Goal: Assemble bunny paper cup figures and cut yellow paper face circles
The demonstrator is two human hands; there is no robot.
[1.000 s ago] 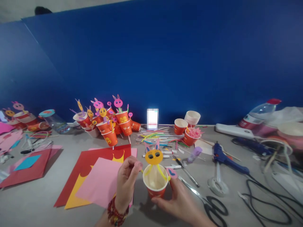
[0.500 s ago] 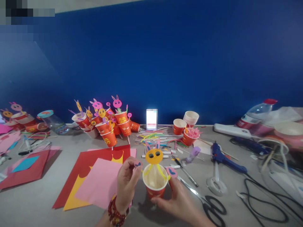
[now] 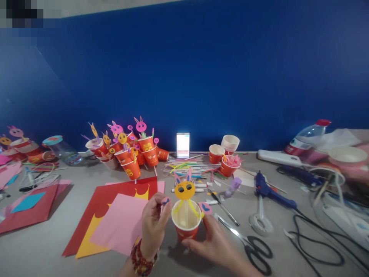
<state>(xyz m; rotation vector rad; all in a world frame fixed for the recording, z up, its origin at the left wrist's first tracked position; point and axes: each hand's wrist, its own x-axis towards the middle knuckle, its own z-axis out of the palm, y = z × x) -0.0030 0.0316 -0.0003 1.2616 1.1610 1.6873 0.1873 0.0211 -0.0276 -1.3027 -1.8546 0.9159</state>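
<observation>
A red paper cup (image 3: pixel 188 234) with a white inside stands upright before me. Round its lower right side my right hand (image 3: pixel 216 242) is closed, thumb in front. An orange paper rabbit face (image 3: pixel 184 190) with pink ears rises behind the rim, and yellow strips run down from it into the cup. At the cup's right rim sits a pink paper disc (image 3: pixel 205 208) with a blue mark. Left of the cup, my left hand (image 3: pixel 154 221) pinches a similar small pink paper disc (image 3: pixel 165 201) close to the rim; its fingertips are partly hidden.
Scissors (image 3: pixel 253 246), a tape roll (image 3: pixel 261 224) and a blue glue gun (image 3: pixel 271 194) lie to the right. Coloured paper sheets (image 3: pixel 118 219) lie left. Behind are finished rabbit cups (image 3: pixel 131 169), loose sticks (image 3: pixel 187 167), spare cups (image 3: pixel 216 154) and a lit phone (image 3: pixel 183 144).
The whole view has shifted slightly, so everything sits a little further left. Both hands keep the same hold beside and on the cup.
</observation>
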